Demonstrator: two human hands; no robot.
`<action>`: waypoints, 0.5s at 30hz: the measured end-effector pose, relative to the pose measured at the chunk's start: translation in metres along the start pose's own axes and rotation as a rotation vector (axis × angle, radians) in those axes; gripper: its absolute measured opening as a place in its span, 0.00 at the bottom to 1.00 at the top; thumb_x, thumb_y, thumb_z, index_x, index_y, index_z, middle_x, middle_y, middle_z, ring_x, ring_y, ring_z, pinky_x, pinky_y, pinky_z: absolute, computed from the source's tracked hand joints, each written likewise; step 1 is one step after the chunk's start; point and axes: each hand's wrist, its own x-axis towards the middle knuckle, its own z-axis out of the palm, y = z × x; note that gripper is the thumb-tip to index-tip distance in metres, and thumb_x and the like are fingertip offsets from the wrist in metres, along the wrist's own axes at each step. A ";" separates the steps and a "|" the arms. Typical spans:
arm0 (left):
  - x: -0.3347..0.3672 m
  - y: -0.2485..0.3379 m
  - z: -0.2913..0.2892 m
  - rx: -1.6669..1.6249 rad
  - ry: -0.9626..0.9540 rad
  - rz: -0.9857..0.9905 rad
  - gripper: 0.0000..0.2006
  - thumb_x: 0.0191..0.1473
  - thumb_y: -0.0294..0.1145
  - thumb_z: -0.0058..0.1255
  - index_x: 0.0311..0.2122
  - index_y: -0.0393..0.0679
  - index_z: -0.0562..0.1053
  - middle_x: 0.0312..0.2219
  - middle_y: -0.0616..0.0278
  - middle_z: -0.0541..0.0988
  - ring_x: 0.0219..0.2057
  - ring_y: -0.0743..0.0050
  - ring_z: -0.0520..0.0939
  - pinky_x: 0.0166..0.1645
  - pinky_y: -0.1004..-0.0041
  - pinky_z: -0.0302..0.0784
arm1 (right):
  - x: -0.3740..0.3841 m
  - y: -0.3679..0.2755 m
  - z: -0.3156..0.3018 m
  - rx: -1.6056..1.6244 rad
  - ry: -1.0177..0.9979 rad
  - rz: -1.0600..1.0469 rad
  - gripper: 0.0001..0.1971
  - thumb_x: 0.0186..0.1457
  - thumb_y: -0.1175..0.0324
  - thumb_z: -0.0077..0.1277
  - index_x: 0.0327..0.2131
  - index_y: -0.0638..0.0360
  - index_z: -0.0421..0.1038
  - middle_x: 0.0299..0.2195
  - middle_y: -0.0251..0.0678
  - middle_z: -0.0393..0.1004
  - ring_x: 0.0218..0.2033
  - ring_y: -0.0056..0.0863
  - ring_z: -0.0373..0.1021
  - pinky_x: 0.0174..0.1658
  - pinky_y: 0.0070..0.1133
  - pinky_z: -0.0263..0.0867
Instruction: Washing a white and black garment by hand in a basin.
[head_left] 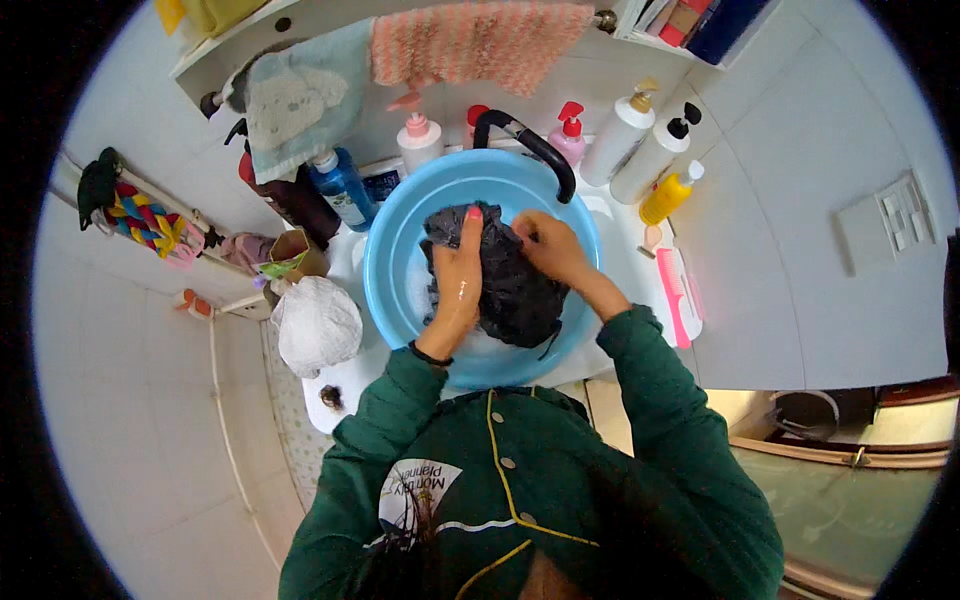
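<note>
Though crumpled, one black cloth (518, 295) — two hands (458, 272) (557, 248).

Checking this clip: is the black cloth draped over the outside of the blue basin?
No, the left hand and right hand hold the black cloth within the rim of the blue basin.

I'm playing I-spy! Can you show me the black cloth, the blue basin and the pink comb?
Black cloth (518, 292): head view, on its bunched middle.
Blue basin (375, 268): head view, on its left rim.
Pink comb (673, 297): head view, around its middle.
</note>
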 end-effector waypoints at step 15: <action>0.001 -0.087 -0.019 -0.508 0.181 -0.401 0.22 0.53 0.50 0.36 0.43 0.43 0.66 0.38 0.58 0.71 0.36 0.65 0.72 0.39 0.69 0.70 | -0.016 -0.036 0.049 0.099 0.146 0.175 0.08 0.45 0.62 0.51 0.26 0.53 0.68 0.26 0.39 0.71 0.27 0.41 0.68 0.31 0.30 0.62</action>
